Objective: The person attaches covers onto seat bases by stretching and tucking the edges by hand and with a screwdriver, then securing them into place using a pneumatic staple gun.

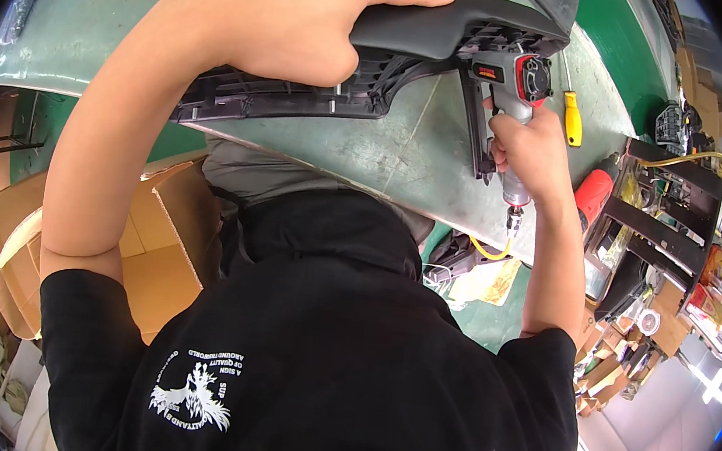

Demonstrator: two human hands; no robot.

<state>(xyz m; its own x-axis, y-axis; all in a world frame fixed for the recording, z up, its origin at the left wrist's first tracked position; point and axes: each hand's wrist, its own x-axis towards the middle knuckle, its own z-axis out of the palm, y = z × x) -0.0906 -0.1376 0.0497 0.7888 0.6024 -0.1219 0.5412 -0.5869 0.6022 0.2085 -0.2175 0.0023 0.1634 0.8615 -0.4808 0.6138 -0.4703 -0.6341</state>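
Hose (pixel 492 254) hangs slack; keep it free. Right hand (pixel 529 146) is closed round the air tool's (pixel 508 69) handle; hold its nose square, though contact is hidden. Left hand (pixel 299 21) lies on the panel (pixel 421 31), over the table (pixel 454 174); its grip cannot be told. Press evenly, fingers clear.
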